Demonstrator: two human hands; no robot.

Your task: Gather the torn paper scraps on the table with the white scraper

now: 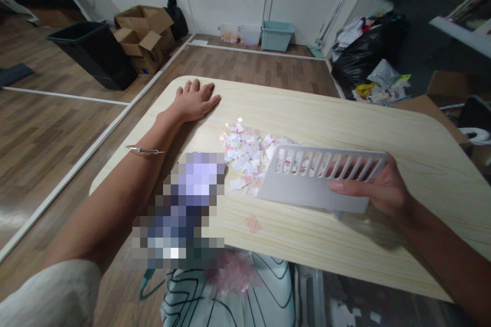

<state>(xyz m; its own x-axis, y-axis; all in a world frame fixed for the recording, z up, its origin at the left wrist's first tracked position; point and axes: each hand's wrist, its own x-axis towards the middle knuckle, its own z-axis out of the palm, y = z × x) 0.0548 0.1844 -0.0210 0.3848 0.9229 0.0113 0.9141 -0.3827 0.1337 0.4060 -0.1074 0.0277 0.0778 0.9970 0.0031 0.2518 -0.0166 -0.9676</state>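
Observation:
My left hand (195,102) lies flat near the far left corner of the light wooden table (326,112), fingers spread, holding nothing. In my right hand (387,189) is a white slotted plastic piece (299,189), gripped at its right end with the thumb along the near face. A row of slanted slots runs along its upper part. Its left end reaches the heap of small white and pink paper scraps (249,153), and some scraps show through the slots. One pinkish scrap (252,223) lies apart, closer to the table's front edge.
A pixelated area covers an object at the table's left front. More pinkish scraps (233,273) rest on patterned cloth (268,296) at my lap. Beyond stand a black bin (95,56), cardboard boxes (143,36), a teal tub (276,36) and a black bag (368,53).

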